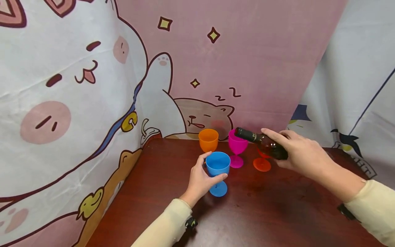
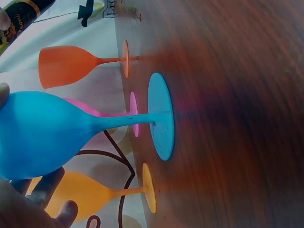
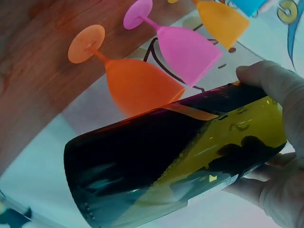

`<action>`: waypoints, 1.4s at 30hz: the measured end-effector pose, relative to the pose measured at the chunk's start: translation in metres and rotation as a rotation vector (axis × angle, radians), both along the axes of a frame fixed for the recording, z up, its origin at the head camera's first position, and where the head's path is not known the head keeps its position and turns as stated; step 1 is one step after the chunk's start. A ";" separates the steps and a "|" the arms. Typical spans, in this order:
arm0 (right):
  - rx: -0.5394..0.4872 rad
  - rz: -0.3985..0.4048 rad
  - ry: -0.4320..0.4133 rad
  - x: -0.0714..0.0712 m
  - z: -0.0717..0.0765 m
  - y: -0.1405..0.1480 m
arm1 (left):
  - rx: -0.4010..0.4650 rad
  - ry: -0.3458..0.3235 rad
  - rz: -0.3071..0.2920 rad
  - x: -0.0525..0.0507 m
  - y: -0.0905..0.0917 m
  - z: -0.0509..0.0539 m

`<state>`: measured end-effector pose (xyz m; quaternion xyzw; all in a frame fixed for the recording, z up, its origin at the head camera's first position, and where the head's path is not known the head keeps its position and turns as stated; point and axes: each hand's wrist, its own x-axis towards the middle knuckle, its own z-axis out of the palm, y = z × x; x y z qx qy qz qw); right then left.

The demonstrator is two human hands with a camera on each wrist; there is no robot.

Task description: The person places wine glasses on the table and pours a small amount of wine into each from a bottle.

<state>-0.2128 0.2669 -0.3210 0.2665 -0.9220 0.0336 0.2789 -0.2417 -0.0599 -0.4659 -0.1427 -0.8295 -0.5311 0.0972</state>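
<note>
My left hand (image 1: 200,179) holds the bowl of a blue goblet (image 1: 218,167) between thumb and fingers. The goblet is upright, and its round foot appears to rest on the tabletop in the left wrist view. With my right hand (image 1: 303,152) I grip a dark glass wine bottle (image 1: 271,146) around its body. The bottle lies tilted well over, its neck pointing left toward the blue goblet. In the head view the mouth overlaps the rim of a pink goblet (image 1: 237,146). In the right wrist view a label and the bottle's base (image 3: 78,185) show.
An orange-yellow goblet (image 1: 208,140) stands behind the blue one. A red-orange goblet (image 1: 262,165) stands partly hidden behind the bottle. All are on a dark reddish wooden table (image 1: 247,212). A printed cartoon cloth (image 1: 253,61) hangs along the table's back and sides.
</note>
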 end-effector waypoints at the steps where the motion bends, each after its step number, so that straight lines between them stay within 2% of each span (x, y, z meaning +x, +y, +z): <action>1: 0.021 0.013 0.005 -0.001 0.001 -0.003 | 0.000 0.000 -0.002 0.000 0.000 0.000; 4: 0.074 0.055 0.037 -0.005 0.004 -0.009 | 0.006 -0.006 -0.004 -0.001 0.000 0.001; 6: 0.112 0.066 0.027 -0.007 0.006 -0.012 | 0.009 -0.015 -0.004 0.000 0.000 0.001; 13: 0.206 0.023 -0.079 -0.007 0.012 -0.021 | 0.022 -0.041 -0.006 0.000 0.001 0.001; 20: 0.266 0.050 -0.025 -0.010 0.015 -0.023 | 0.027 -0.034 0.002 0.001 0.002 -0.001; 26: 0.338 0.003 -0.054 -0.010 0.019 -0.024 | 0.021 -0.027 0.007 0.001 0.001 -0.001; 42: 0.392 -0.030 -0.094 -0.009 0.021 -0.034 | 0.025 -0.020 0.007 0.002 0.002 -0.001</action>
